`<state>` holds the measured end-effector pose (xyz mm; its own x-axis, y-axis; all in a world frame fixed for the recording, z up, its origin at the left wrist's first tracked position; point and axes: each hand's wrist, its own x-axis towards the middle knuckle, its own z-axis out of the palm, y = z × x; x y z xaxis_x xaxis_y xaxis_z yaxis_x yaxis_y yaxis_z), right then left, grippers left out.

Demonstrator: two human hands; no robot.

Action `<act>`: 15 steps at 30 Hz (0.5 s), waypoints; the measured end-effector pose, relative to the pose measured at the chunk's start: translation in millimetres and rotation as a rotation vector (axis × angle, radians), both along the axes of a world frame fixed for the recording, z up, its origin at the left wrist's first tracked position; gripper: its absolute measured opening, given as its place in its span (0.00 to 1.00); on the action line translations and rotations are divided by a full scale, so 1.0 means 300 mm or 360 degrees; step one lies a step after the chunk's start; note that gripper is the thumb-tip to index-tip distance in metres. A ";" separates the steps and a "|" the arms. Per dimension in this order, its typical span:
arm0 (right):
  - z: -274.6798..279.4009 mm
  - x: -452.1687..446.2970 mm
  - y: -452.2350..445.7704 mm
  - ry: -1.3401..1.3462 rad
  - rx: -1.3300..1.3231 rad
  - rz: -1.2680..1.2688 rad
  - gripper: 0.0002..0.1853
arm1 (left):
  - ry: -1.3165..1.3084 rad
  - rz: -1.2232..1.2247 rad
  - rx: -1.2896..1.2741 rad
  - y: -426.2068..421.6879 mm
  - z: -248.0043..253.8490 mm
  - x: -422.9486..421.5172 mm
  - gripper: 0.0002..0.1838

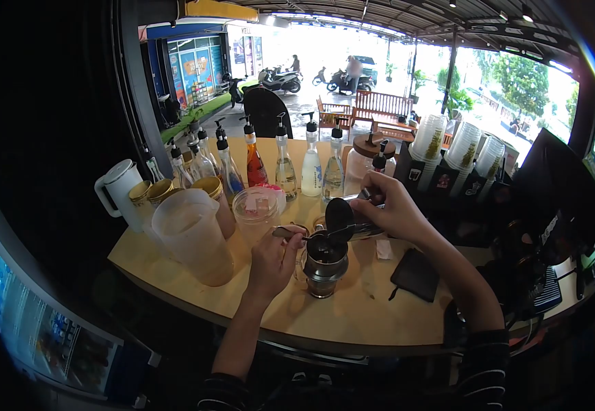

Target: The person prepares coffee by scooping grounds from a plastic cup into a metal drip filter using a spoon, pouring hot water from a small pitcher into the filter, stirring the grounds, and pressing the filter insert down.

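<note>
My left hand (pixel 271 264) pinches a spoon (pixel 283 233), its far end reaching over the mouth of a metal drip filter (pixel 328 267). Dark contents show inside the filter, which sits upright at the table's front. A clear handle shows at its left side. My right hand (pixel 386 202) is closed on a small metal pot (pixel 366 230) just behind and right of the filter. A dark round lid or disc (pixel 340 218) stands up by the pot, close to the filter's mouth. How the fingers grip the pot is partly hidden.
A cloudy plastic pitcher (pixel 195 236) and a clear tub (pixel 256 209) stand left. Pump syrup bottles (pixel 285 171) line the back, beside a lidded jar (pixel 362 161). A dark pouch (pixel 415 275) lies right, before stacked plastic cups (pixel 429 137).
</note>
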<state>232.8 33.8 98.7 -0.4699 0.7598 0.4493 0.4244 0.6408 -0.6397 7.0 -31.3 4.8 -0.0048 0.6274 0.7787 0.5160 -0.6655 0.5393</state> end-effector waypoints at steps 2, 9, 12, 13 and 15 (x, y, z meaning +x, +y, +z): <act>0.001 0.003 -0.003 -0.0015 -0.0012 -0.0009 0.15 | -0.0013 -0.0011 0.0003 0.000 0.000 0.000 0.04; 0.004 0.007 -0.015 0.0079 -0.0090 0.0025 0.14 | -0.0023 -0.0002 -0.0005 -0.004 0.011 -0.008 0.05; 0.008 0.005 -0.017 0.0088 -0.0091 0.0011 0.14 | 0.0022 0.0057 0.0076 0.004 0.022 -0.021 0.05; 0.009 0.004 -0.017 0.0089 -0.0092 0.0012 0.14 | 0.0035 0.0084 0.0097 0.004 0.029 -0.024 0.05; 0.011 0.001 -0.019 0.0101 -0.0082 -0.0005 0.13 | 0.0048 0.0113 0.0116 0.000 0.038 -0.028 0.05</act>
<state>233.2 28.3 101.9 -0.4394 0.7840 0.4386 0.3838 0.6053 -0.6974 -1.4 -31.2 16.0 -0.0230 0.5678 0.8229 0.5784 -0.6638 0.4741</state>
